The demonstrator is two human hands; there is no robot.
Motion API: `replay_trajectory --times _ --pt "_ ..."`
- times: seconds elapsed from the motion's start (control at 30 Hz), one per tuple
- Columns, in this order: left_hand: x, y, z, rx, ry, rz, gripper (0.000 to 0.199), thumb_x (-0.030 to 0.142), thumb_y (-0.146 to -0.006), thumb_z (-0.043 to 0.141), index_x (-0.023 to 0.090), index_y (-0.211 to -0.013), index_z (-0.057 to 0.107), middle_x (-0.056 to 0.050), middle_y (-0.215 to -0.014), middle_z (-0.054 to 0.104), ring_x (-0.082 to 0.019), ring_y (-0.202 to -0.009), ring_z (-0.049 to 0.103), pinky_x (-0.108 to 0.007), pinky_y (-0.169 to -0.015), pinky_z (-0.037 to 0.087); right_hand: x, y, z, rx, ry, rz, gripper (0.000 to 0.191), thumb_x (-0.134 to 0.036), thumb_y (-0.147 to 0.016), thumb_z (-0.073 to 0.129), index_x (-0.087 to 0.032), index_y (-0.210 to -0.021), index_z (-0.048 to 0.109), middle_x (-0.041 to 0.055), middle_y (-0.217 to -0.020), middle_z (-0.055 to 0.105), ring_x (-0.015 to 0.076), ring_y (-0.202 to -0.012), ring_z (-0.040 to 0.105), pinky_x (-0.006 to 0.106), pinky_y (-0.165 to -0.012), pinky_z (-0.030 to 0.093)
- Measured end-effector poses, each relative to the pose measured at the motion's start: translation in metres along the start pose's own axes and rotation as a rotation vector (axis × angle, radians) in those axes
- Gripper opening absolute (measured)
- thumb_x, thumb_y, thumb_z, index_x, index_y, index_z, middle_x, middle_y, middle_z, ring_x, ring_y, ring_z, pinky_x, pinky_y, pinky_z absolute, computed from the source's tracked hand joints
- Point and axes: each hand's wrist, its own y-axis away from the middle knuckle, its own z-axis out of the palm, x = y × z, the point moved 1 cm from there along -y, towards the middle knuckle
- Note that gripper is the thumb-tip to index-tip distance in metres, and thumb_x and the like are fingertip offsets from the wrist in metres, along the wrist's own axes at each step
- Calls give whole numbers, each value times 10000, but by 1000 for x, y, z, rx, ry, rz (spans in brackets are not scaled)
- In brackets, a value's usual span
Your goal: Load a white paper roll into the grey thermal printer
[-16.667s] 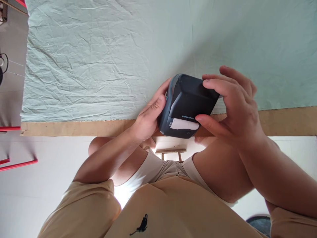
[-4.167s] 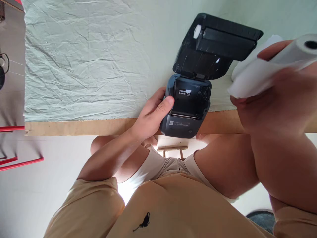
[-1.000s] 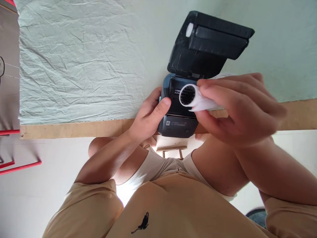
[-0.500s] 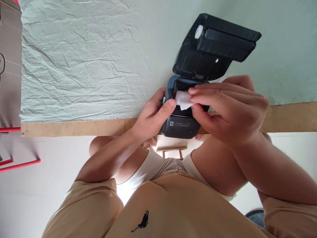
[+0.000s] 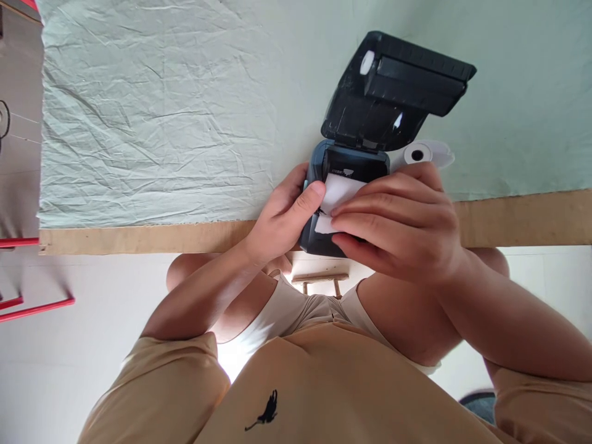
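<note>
A dark portable printer [image 5: 319, 240] is at the table's near edge, its black lid [image 5: 395, 86] swung up and back. My left hand [image 5: 291, 213] grips the printer's left side, thumb over the rim of the paper compartment. White paper [image 5: 341, 190], apparently a small roll, lies in the compartment, and its loose end reaches over the front part of the printer. Pinching that loose end, my right hand [image 5: 407, 222] covers the printer's right side. Its fingers hide part of the paper.
Behind my right hand, a white paper roll [image 5: 425, 153] with a dark core rests on the table. Pale green wrinkled cloth [image 5: 161, 111] covers the tabletop, with a bare wooden edge [image 5: 522, 219] in front. Red metal bars [image 5: 39, 308] show at the lower left.
My right hand has moved left and toward me, drawing the paper end over the printer's front. The roll behind it has come into view. My left hand keeps its grip.
</note>
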Motion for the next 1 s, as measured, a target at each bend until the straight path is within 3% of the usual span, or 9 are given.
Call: replay_trajectory --times 0.13,0.27,0.4,0.5,0.6,0.7,0.8,0.9,1.0 --pt "-4 -3 -5 -49 20 29 683 908 -1141 778 296 -1432 864 -95 -1329 879 -325 -1236 840 -470 -1100 722 6 9 -6 -57 20 -1 53 -399 -1223 816 -405 -1262 781 -141 -1169 955 178 -1037 876 439 -894 572" --pt "-10 -7 -7 -110 85 51 1071 929 -911 1025 401 -1769 662 -94 -1505 888 -366 -1331 905 -520 -1105 783 4 12 -3 -83 -28 37 90 -369 -1232 775 -379 -1318 800 -80 -1206 971 219 -1074 902 461 -912 623" --pt "-13 -6 -5 -69 53 -60 1152 853 -989 1004 420 -1915 472 -58 -1447 888 -288 -1114 897 -447 -996 773 2 6 1 117 -73 107 154 -297 -1270 657 -329 -1183 780 -65 -1162 990 206 -1020 937 467 -873 665" --pt "-17 -6 -6 -117 71 -72 1361 887 -866 1058 393 -1948 397 -76 -1469 878 -311 -1082 915 -431 -898 776 9 3 -2 288 -32 147 210 -258 -1229 656 -298 -1082 800 -64 -1038 967 191 -873 911 446 -771 659" --pt "-18 -7 -8 -124 68 -105 1541 853 -774 1131 381 -1995 316 -95 -1457 877 -348 -1077 945 -423 -828 768 22 7 -9 338 74 170 235 -360 -1243 671 -275 -1181 880 -22 -1096 956 195 -896 882 443 -822 697" --pt "-11 -5 -7 -117 63 -76 1524 717 -856 1122 360 -2033 222 -127 -1532 854 -312 -1010 939 -416 -816 763 37 16 -12 304 142 212 398 -524 -1263 662 -291 -1519 858 56 -1444 932 295 -1239 911 541 -1031 754" --pt "-1 -2 -2 -77 42 -72 1345 603 -922 1073 319 -2001 321 -134 -1579 842 -319 -1090 954 -410 -882 773 49 24 -7 244 151 237 631 -640 -1274 624 -327 -1819 670 114 -1743 812 391 -1539 860 628 -1216 764" --pt "5 0 3 -8 46 -107 1242 609 -926 1030 324 -1957 398 -103 -1558 850 -341 -1168 967 -377 -894 756 52 26 -2 211 119 236 718 -683 -1305 547 -360 -1944 496 135 -1741 747 372 -1559 846 620 -1268 766" --pt "10 1 7 -10 74 -134 1243 582 -929 1011 318 -1962 372 -107 -1585 847 -310 -1137 952 -342 -881 729 48 22 -8 165 97 214 678 -637 -1330 551 -358 -1944 478 134 -1715 736 349 -1549 844 567 -1236 781"
